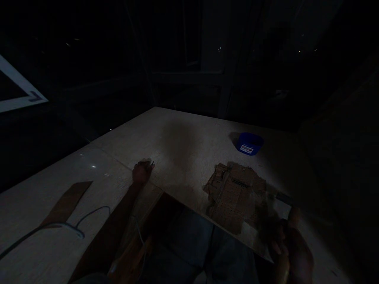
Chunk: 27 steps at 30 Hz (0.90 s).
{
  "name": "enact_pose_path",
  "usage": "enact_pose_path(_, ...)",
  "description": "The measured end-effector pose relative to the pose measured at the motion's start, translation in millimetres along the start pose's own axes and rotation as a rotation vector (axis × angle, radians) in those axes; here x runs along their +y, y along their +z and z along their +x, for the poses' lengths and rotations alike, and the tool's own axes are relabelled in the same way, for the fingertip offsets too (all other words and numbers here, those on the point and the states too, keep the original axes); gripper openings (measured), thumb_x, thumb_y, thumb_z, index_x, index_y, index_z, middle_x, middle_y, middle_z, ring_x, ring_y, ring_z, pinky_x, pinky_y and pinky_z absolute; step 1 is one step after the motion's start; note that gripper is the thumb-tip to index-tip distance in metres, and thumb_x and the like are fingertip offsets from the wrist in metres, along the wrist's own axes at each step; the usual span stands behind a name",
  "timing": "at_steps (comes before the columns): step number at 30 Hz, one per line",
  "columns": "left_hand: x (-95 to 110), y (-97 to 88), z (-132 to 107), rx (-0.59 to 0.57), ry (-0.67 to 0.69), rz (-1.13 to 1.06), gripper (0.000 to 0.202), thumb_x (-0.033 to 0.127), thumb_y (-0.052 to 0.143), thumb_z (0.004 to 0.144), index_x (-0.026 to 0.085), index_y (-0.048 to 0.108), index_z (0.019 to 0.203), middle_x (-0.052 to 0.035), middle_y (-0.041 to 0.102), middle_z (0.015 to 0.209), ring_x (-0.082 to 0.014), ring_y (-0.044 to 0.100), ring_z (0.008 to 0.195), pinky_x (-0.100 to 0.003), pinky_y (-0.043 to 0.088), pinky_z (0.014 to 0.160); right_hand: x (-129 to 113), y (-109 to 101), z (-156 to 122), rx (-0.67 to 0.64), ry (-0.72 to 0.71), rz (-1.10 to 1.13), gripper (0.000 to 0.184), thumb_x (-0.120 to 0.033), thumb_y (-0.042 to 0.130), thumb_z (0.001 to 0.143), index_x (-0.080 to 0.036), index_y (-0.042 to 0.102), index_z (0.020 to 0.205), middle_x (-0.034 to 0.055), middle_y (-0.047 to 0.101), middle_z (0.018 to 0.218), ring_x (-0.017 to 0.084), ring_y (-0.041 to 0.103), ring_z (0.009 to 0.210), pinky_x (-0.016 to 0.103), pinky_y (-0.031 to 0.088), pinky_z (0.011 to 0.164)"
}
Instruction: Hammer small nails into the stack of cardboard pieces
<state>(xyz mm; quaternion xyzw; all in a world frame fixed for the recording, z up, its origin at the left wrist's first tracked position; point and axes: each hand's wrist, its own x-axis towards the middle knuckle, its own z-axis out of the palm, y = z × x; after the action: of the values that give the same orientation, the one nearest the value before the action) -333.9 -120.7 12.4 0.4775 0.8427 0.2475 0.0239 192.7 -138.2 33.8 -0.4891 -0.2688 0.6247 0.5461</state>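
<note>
My left hand rests on the pale table, closed, with the tip of a thin dark object poking out by its fingers. What that object is, I cannot make out. At the lower right my right hand is in deep shadow over the table's near edge. Its fingers look curled together, and whatever is in them is hidden by the dark. Just beyond it lies a small dark flat block. To its left is a torn, layered piece of brown cardboard with a row of dark marks on top.
A blue plastic tub with a white label stands toward the back right of the table. On the left lie a flat brown strip and a grey cable. A pale frame shows at far left. Surroundings are very dark.
</note>
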Motion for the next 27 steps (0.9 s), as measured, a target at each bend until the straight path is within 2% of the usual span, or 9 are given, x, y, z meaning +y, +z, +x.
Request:
enact_pose_path(3, 3, 0.7, 7, 0.011, -0.006, 0.008, 0.029, 0.035, 0.052, 0.085, 0.017, 0.074, 0.086, -0.0170, 0.072, 0.105, -0.0306, 0.065, 0.100, -0.043, 0.048, 0.093, 1, -2, 1, 0.049, 0.010, 0.001, 0.042, -0.049, 0.067, 0.081, -0.021, 0.052, 0.055, -0.0036, 0.037, 0.039, 0.009, 0.036, 0.029, 0.022, 0.030, 0.028)
enact_pose_path(6, 4, -3.3, 11, 0.017, -0.009, -0.046, 0.024, 0.032, 0.054, 0.080, 0.018, 0.073, 0.078, -0.0139, 0.074, 0.096, -0.0273, 0.067, 0.093, -0.037, 0.051, 0.089, 2, -3, 0, 0.056, 0.017, 0.024, 0.040, -0.048, 0.069, 0.080, -0.021, 0.052, 0.055, -0.0047, 0.035, 0.039, 0.009, 0.036, 0.030, 0.022, 0.031, 0.028)
enact_pose_path(10, 11, -10.9, 4, 0.019, -0.002, -0.202, 0.024, 0.039, 0.057, 0.078, 0.020, 0.071, 0.080, -0.0094, 0.076, 0.085, -0.0259, 0.069, 0.086, -0.036, 0.054, 0.081, 2, -3, -1, 0.033, 0.000, 0.029, 0.041, -0.049, 0.069, 0.081, -0.021, 0.050, 0.057, -0.0053, 0.035, 0.041, 0.009, 0.036, 0.032, 0.022, 0.032, 0.029)
enact_pose_path(13, 26, -12.2, -6, 0.004, 0.022, -0.349, 0.028, 0.044, 0.059, 0.076, 0.019, 0.071, 0.083, -0.0083, 0.077, 0.086, -0.0242, 0.071, 0.083, -0.036, 0.056, 0.080, 2, -2, 0, 0.066, -0.004, 0.007, 0.042, -0.050, 0.069, 0.081, -0.020, 0.050, 0.058, -0.0057, 0.036, 0.042, 0.008, 0.036, 0.032, 0.020, 0.030, 0.030)
enact_pose_path(16, 56, -8.5, -14, -0.061, 0.023, -0.556, 0.033, 0.048, 0.068, 0.071, 0.018, 0.072, 0.084, -0.0090, 0.078, 0.085, -0.0235, 0.072, 0.080, -0.035, 0.057, 0.076, 3, -3, 3, 0.057, -0.046, -0.037, 0.043, -0.052, 0.070, 0.081, -0.020, 0.051, 0.059, -0.0066, 0.035, 0.040, 0.008, 0.036, 0.031, 0.020, 0.029, 0.031)
enact_pose_path(20, 112, 0.5, -20, -0.208, 0.032, -0.823, 0.036, 0.048, 0.077, 0.065, 0.018, 0.072, 0.083, -0.0093, 0.077, 0.081, -0.0225, 0.071, 0.073, -0.034, 0.057, 0.069, 6, -6, 7, 0.023, -0.078, -0.040, 0.044, -0.053, 0.069, 0.082, -0.019, 0.053, 0.060, -0.0073, 0.034, 0.038, 0.007, 0.034, 0.030, 0.019, 0.027, 0.030)
enact_pose_path(24, 168, 16.7, -26, -0.365, 0.082, -0.931, 0.034, 0.046, 0.078, 0.065, 0.018, 0.073, 0.083, -0.0088, 0.076, 0.081, -0.0203, 0.069, 0.070, -0.031, 0.055, 0.065, 9, -6, 9, 0.031, -0.077, 0.025, 0.041, -0.050, 0.070, 0.084, -0.020, 0.052, 0.063, -0.0085, 0.034, 0.040, 0.006, 0.033, 0.030, 0.018, 0.027, 0.030)
enact_pose_path(27, 205, 37.1, -32, -0.452, 0.127, -0.969, 0.030, 0.043, 0.076, 0.066, 0.018, 0.073, 0.083, -0.0086, 0.076, 0.084, -0.0199, 0.070, 0.074, -0.030, 0.055, 0.064, 12, -5, 10, 0.053, -0.092, 0.074, 0.040, -0.050, 0.073, 0.081, -0.020, 0.051, 0.065, -0.0088, 0.038, 0.042, 0.006, 0.030, 0.030, 0.018, 0.028, 0.029)
